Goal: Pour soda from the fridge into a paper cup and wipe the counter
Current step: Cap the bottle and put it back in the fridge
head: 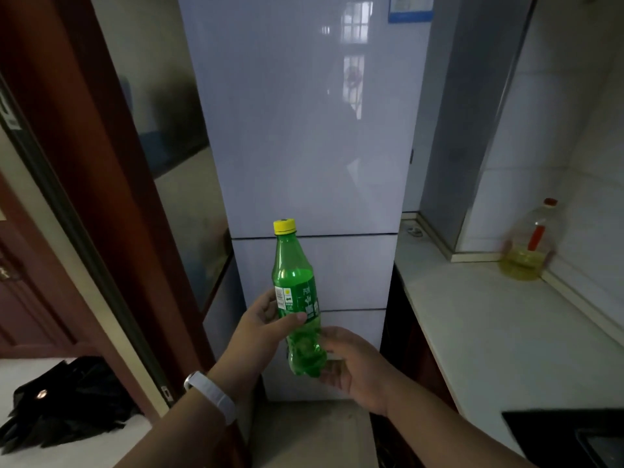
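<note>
Hands: our left hand [266, 319] wraps the label; our right hand [351, 359] cups the base.
Soda bottle [299, 298]: upright before the closed fridge [304, 130], capped.
Handling: we judge it light, slick, squeezable; grip mid-body.
Counter [489, 315]: right, nearby.

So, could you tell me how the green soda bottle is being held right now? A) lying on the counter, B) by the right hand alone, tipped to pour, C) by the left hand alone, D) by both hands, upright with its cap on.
D: the left hand wraps the label of the bottle, the right hand cups its base, and the yellow cap is on.
</note>
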The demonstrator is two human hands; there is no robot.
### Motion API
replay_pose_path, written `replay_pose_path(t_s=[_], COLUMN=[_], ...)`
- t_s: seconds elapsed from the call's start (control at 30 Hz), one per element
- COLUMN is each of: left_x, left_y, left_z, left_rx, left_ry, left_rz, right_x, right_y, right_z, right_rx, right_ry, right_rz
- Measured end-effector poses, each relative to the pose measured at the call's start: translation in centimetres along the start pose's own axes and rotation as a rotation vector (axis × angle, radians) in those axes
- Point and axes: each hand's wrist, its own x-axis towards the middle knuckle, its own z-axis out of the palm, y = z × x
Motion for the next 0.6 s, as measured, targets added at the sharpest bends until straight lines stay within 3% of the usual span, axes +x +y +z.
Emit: replay_pose_path(t_s=[0.4,0.6], left_x=[10.9,13.1], left_y=[2.5,3.3], left_z=[-9.2,-11.6], left_rx=[0.067,0.055], left_ry=[-0.036,0.085], left_rz=[0.072,0.109], right_x=[13.4,17.2], right_y=[-3.9,-5.1], right_z=[6.0,8.0], right_rx=[-0.092,-0.135], right_ry=[0.026,-0.021], right_rz=[-0.038,-0.026])
